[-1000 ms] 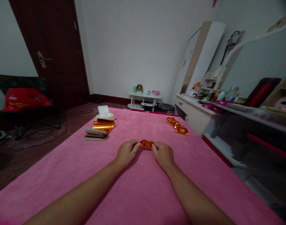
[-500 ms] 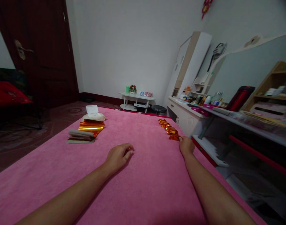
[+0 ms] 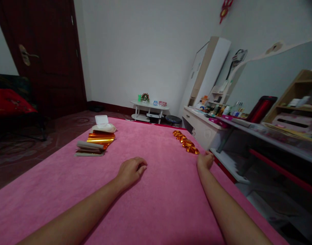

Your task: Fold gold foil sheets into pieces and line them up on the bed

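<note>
My left hand (image 3: 132, 170) rests on the pink cloth (image 3: 161, 194), its fingers loosely curled. A gap shows between thumb and fingers, and nothing is held. Over to the right, my right hand (image 3: 205, 160) lies beside the near end of a row of folded gold foil pieces (image 3: 187, 144). Its fingers are slightly bent and point right, away from the foil; I see nothing in them. At the left lie gold foil sheets (image 3: 101, 137) and a stack of greyish-brown paper (image 3: 89, 149). Behind them is a white packet (image 3: 104, 128) with a raised white lid (image 3: 101, 119).
A dressing table (image 3: 205, 122) with bottles and a mirror stands along the right side. Beyond the far edge of the cloth are a low white table (image 3: 149, 105) and a round dark stool (image 3: 173, 119). A dark red door (image 3: 46, 51) is at the left.
My right hand has let go of the nearest gold foil piece and turned slightly right, away from the row. That piece now lies on the cloth in line. My left hand has hardly moved.
</note>
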The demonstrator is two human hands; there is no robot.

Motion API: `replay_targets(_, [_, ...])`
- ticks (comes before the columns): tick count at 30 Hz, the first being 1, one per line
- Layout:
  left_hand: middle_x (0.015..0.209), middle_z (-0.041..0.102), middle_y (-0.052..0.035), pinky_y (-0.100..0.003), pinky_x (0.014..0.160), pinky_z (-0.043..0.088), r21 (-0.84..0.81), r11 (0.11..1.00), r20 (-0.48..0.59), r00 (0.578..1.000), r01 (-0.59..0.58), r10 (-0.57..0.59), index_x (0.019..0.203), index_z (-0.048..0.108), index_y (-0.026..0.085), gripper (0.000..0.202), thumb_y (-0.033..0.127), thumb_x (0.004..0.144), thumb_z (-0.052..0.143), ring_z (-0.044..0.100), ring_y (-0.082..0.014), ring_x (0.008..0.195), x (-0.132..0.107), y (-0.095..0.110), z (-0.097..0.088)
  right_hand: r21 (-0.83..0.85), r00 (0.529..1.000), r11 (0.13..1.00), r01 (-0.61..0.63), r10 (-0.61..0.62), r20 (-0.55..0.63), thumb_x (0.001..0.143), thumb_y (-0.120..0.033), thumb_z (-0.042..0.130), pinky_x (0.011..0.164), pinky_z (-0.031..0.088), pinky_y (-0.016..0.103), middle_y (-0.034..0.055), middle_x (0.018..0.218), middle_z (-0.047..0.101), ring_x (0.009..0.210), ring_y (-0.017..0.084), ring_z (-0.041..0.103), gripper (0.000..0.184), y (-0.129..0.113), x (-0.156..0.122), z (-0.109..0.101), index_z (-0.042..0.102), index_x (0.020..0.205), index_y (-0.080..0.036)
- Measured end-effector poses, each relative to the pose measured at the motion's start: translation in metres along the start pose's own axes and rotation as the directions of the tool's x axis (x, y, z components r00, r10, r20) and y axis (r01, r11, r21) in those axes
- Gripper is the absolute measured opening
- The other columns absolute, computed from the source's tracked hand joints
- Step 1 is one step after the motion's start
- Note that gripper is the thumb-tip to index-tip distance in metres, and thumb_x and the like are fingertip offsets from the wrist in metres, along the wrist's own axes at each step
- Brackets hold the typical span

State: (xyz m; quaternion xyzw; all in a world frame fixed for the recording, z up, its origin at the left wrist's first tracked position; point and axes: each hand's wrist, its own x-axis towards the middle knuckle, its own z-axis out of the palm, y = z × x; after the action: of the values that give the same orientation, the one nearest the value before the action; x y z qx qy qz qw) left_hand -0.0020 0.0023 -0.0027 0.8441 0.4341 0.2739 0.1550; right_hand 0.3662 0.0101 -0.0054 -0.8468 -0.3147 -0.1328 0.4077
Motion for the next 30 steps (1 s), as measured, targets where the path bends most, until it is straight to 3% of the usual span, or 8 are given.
replay_targets(3, [0.093,0.068,-0.0034,-0.028,0.074,0.042,0.015,1.0,-0.002,1.0,-0.027,0.027,0.093,0.067,0.024,0.02,0.029,0.083,0.051,0.061,-0.0192,0.086,0.001,0.0,0.001,0.116,0.999,0.993,-0.028,0.023,0.038,0.078,-0.018,0.038,0.078,0.046,0.035,0.0205,0.12,0.055,0.101,0.027,0.058,0.047,-0.03,-0.033,0.007,0.047,0.124,-0.013])
replay_targets(6, [0.091,0.068,-0.0036,-0.028,0.074,0.042,0.0,0.999,-0.016,0.999,-0.04,0.04,0.09,0.068,0.023,0.019,0.028,0.082,0.052,0.061,-0.0191,0.085,0.0,0.001,0.0,0.286,0.965,0.952,0.111,-0.172,0.197,0.076,-0.017,0.04,0.071,0.048,0.028,0.0089,0.109,0.063,0.087,0.019,0.063,0.042,-0.074,-0.084,0.025,0.053,0.116,-0.021])
replay_targets(12, [0.086,0.07,-0.0037,-0.024,0.067,0.042,-0.092,0.996,-0.042,0.999,-0.013,0.009,0.088,0.069,0.021,0.022,0.027,0.084,0.048,0.061,-0.0169,0.077,-0.002,-0.012,-0.015,0.542,0.711,0.771,0.334,-0.584,0.392,0.065,-0.011,0.055,0.069,0.047,0.023,-0.0002,0.083,0.067,0.074,0.013,0.062,0.022,-0.13,-0.159,0.039,0.068,0.078,-0.023])
replay_targets(15, [0.091,0.069,-0.0041,-0.026,0.072,0.043,0.005,1.0,-0.218,0.976,-0.004,0.005,0.091,0.068,0.021,0.022,0.027,0.085,0.048,0.061,-0.0175,0.082,0.002,-0.033,-0.037,0.614,0.632,0.707,0.352,-0.663,0.402,0.067,-0.009,0.051,0.073,0.046,0.024,0.0009,0.08,0.066,0.076,0.014,0.061,0.022,-0.129,-0.161,0.03,0.068,0.072,-0.021])
replay_targets(19, [0.1,0.067,-0.0063,-0.029,0.089,0.041,0.128,0.99,-0.506,0.862,0.054,0.018,0.096,0.066,0.019,0.023,0.025,0.087,0.046,0.058,-0.019,0.097,0.002,-0.073,-0.079,0.673,0.603,0.667,0.32,-0.691,0.398,0.071,-0.012,0.047,0.075,0.046,0.027,0.0037,0.081,0.066,0.078,0.016,0.061,0.023,-0.124,-0.152,0.026,0.068,0.075,-0.018])
replay_targets(21, [0.103,0.066,-0.0069,-0.032,0.092,0.04,0.178,0.975,-0.573,0.82,0.136,-0.009,0.098,0.066,0.018,0.025,0.03,0.088,0.046,0.057,-0.0207,0.1,-0.003,-0.094,-0.096,0.682,0.583,0.653,0.328,-0.708,0.398,0.071,-0.013,0.047,0.075,0.046,0.028,0.0032,0.08,0.065,0.078,0.016,0.061,0.022,-0.124,-0.15,0.029,0.068,0.074,-0.018])
replay_targets(26, [0.116,0.062,-0.0088,-0.037,0.097,0.036,0.244,0.93,-0.568,0.817,0.276,-0.093,0.112,0.062,0.019,0.041,0.046,0.082,0.053,0.053,-0.0249,0.109,-0.016,-0.13,-0.111,0.677,0.576,0.659,0.328,-0.708,0.409,0.071,-0.014,0.047,0.076,0.046,0.028,0.0031,0.081,0.065,0.079,0.016,0.061,0.022,-0.124,-0.152,0.032,0.067,0.075,-0.019])
replay_targets(30, [0.122,0.061,-0.0073,-0.048,0.105,0.023,0.278,0.894,-0.51,0.842,0.351,-0.172,0.11,0.065,0.025,0.04,0.049,0.079,0.056,0.045,-0.0297,0.121,-0.017,-0.136,-0.109,0.678,0.576,0.658,0.327,-0.708,0.409,0.071,-0.013,0.047,0.076,0.046,0.028,0.0028,0.081,0.065,0.079,0.016,0.061,0.022,-0.124,-0.151,0.031,0.068,0.075,-0.019])
